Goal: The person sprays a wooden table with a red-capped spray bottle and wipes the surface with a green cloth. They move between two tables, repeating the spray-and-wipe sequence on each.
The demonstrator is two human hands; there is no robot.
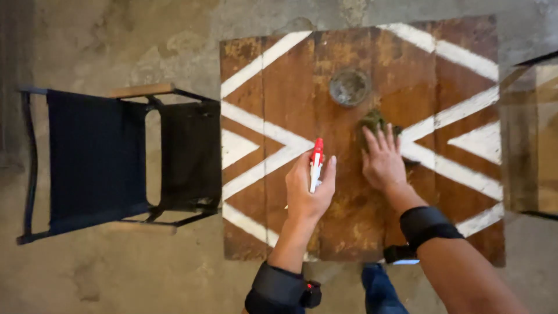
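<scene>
The left hand (308,189) is gripping a spray bottle (316,166) with a red top and white body, its fingers wrapped closed around the bottle, which is standing upright in the hand above the middle of the counter (290,87). The right hand (383,163) is lying flat on the counter, palm down, with its fingers spread and holding nothing between them; the fingertips are pressing on a dark green cloth (373,120), most of which is showing just beyond the hand. The two hands are sitting near each other, not touching. The counter is a worn brown wooden top painted with white zigzag stripes. A round glass dish (349,87) is resting on it just beyond the cloth, apart from both hands. Both wrists are wearing black bands. A dark folding chair (99,157) is standing on the concrete floor (116,273) just beside the counter's left edge.
</scene>
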